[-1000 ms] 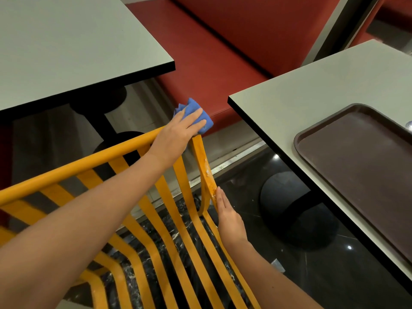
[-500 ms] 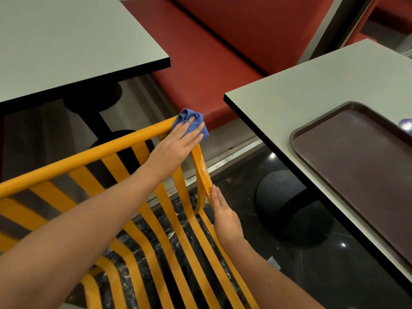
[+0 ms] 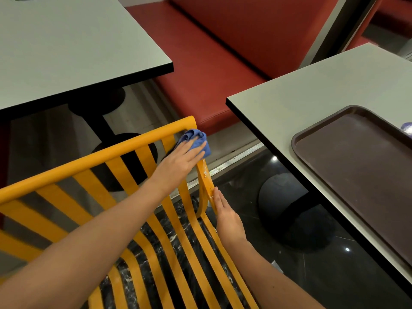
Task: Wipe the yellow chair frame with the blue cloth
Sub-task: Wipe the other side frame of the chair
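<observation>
Left hand presses cloth flat-fingered on chair side rail's top corner; rail runs down toward right hand, fingers straight, touching it.

The floor is dark, glossy stone with white veining on the near side, and gives way to paler flooring farther off behind a metal strip that runs across it. A yellow slatted chair stands on it in the near left. Two round black pedestal bases rest on the floor: one at the left behind the chair, one at the right. Each carries a pale grey surface with a black edge, one far left, one right. A dark brown tray lies flat on the right surface, near its near edge. A red bench sits at the far side between the two.
</observation>
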Tool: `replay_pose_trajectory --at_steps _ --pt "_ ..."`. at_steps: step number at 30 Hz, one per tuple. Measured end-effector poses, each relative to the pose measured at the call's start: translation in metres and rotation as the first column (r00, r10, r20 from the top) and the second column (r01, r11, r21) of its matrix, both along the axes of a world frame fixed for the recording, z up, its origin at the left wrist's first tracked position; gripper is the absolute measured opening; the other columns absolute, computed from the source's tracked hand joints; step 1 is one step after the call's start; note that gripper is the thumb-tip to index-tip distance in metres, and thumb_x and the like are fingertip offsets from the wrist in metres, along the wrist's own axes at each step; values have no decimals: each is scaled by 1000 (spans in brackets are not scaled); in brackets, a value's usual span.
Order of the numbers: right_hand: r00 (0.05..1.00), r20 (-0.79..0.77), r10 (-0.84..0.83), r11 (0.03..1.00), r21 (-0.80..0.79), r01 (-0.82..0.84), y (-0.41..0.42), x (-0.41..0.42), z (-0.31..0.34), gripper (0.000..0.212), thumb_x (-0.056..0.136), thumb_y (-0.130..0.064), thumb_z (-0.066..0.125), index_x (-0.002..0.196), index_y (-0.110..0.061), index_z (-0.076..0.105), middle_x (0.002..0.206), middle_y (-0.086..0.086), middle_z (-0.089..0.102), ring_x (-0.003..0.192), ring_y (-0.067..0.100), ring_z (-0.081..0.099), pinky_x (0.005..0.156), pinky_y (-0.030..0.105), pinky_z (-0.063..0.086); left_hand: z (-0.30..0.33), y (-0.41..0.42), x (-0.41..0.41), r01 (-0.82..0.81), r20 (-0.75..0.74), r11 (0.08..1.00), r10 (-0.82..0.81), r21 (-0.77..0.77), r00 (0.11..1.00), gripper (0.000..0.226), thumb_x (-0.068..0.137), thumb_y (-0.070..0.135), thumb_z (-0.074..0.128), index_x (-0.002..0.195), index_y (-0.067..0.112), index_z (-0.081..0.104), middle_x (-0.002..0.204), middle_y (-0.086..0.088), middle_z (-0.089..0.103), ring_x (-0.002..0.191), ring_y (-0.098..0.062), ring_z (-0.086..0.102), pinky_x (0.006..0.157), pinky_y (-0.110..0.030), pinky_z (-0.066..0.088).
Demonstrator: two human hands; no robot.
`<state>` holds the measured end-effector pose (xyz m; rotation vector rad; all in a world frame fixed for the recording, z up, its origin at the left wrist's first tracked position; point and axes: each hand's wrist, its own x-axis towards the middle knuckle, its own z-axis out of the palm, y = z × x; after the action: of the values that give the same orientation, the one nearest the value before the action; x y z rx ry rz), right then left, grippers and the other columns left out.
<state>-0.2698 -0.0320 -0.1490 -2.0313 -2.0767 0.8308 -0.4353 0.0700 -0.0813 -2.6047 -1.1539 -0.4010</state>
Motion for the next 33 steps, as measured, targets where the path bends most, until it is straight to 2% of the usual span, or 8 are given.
replay_pose_trajectory --at_steps 8,14,17,19,24,27,30,33 --pt "881 -434 -189 928 216 305 31 -9 31 58 95 -13 49 146 -17 21 148 6 38 136 18 36 114 34 28 1 2 30 -80 335 956 176 -282 926 54 73 -21 53 123 -1 55 135 -20 49 126 -42 43 98 -52 42" --pt "489 -822 -292 846 17 533 61 -32 67 45 97 -17 45 140 -25 35 106 -9 57 99 2 61 89 21 49 5 1 33 24 472 873 240 -487 848 59 89 -14 44 142 6 27 153 -10 20 141 -26 18 110 -42 33" --pt "237 -907 -349 830 -182 527 75 -34 70 47 96 -17 48 141 -23 36 122 -4 60 108 9 62 86 20 53 18 -7 30 -3 445 777 363 -629 819 62 96 0 37 147 24 12 156 1 10 137 -19 30 108 -34 35" --pt "192 -898 -395 815 -246 525 81 -37 74 52 94 -14 52 142 -20 34 129 6 59 105 10 62 82 18 53 29 -11 30 -32 419 771 379 -636 825 58 99 6 33 147 28 9 156 0 13 135 -21 34 102 -31 37" --pt "290 -848 -445 777 -204 595 95 -46 83 55 90 -8 56 140 -21 37 122 4 59 106 12 57 83 20 45 61 -9 19 -55 470 944 212 -327 857 46 95 10 34 141 10 32 136 -12 51 116 -26 54 94 -26 40" --pt "399 -798 -450 756 -104 646 101 -55 83 52 89 -7 58 137 -23 44 118 0 46 104 9 50 87 12 38 73 14 -1 -169 318 983 183 -72 930 47 90 17 31 135 9 42 128 -12 55 104 -32 54 79 -41 47" --pt "445 -792 -417 733 -3 681 105 -56 80 34 90 -4 56 121 -16 55 107 -7 39 91 -1 47 71 -3 40 73 33 -15 -335 97 913 365 -234 926 44 98 27 26 142 24 32 134 -6 49 110 -31 49 82 -45 42" --pt "718 -601 -350 766 258 589 100 -64 74 28 97 -17 47 124 -14 46 105 -8 50 88 -2 52 70 1 44 62 35 -20 -286 93 856 358 -430 929 43 101 27 26 143 28 28 134 -3 46 113 -27 47 88 -44 42"
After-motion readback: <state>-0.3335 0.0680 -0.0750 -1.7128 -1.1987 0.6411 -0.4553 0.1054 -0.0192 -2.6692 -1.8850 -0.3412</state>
